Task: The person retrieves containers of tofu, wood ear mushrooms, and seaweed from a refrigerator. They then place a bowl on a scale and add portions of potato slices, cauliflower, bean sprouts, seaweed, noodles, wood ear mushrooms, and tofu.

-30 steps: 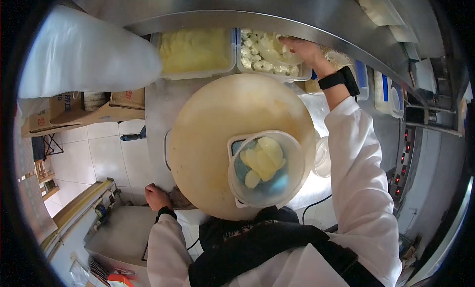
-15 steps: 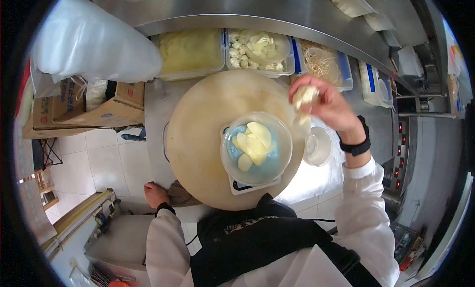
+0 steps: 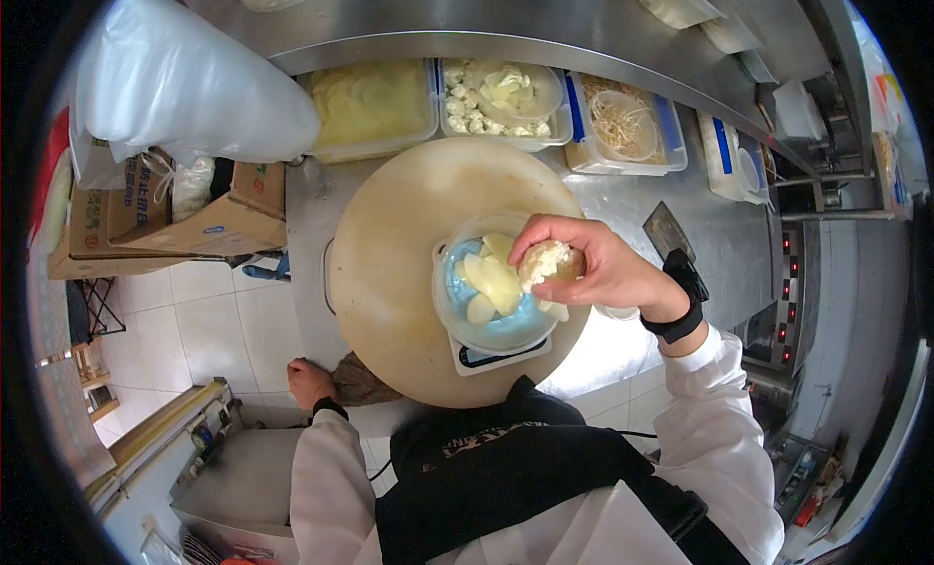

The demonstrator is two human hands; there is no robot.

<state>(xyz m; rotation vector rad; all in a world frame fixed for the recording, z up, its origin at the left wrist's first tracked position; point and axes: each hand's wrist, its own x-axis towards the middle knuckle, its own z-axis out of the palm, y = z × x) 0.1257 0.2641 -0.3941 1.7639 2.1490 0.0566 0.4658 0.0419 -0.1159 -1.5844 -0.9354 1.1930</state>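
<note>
My right hand [image 3: 593, 261] grips a whitish clump of food [image 3: 550, 264] over the right side of a clear round bowl [image 3: 449, 317]. Pale yellow slices [image 3: 489, 281] lie in the bowl, whose inside looks blue. Under the bowl is a white scale [image 3: 498, 360], resting on a round cutting board [image 3: 389, 273]. At the lower left, my left hand [image 3: 309, 383] is closed beside a brown cloth [image 3: 360, 382]; what it holds, if anything, is hidden.
Along the back stand tubs of yellow slices [image 3: 374, 106], white florets [image 3: 467, 108] and sprouts [image 3: 616, 120]. A flat dark blade [image 3: 669, 231] lies at the right. Plastic bags [image 3: 195, 78] and a cardboard box [image 3: 219, 219] are at the left.
My right hand has moved down and left from beside the sprout tub to over the bowl, still gripping whitish food. My left hand has hardly moved.
</note>
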